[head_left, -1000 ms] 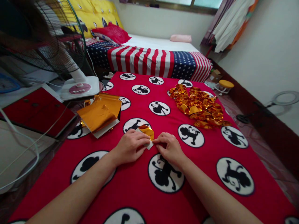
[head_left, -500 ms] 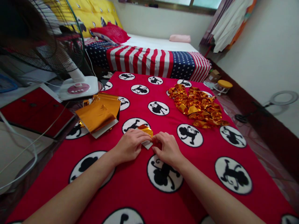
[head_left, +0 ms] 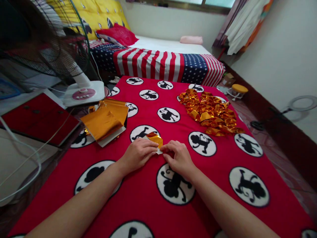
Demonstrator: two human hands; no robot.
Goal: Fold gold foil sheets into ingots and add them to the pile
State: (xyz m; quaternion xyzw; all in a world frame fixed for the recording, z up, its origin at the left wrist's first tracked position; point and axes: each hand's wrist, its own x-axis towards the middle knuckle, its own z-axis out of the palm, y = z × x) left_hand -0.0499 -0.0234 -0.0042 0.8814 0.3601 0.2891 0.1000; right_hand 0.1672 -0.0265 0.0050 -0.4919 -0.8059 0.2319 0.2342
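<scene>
Between my hands, on the red cloth with monkey prints (head_left: 146,205), lies a partly folded sheet of gold foil paper (head_left: 156,139), its white backing showing at the near edge. My left hand (head_left: 140,152) is closed on its left side, fingers bent over the paper. The fingertips of my right hand (head_left: 178,155) pinch the near right edge. Parts of the sheet are hidden under my fingers. To the left sits a stack of flat gold foil sheets (head_left: 104,124). Farther off on the right is a heap of folded gold foil pieces (head_left: 208,112).
An electric fan (head_left: 84,92) stands at the left, beside a dark red panel (head_left: 42,115) and white cables (head_left: 38,165). Past the table is a bed with a striped, starred cover (head_left: 158,64). A yellow stool (head_left: 239,88) and a ring-shaped stand (head_left: 302,103) are at the right.
The white near corner of the foil paper has been turned up, so less white shows. My right fingertips have shifted slightly with it, while my left hand stays almost in place.
</scene>
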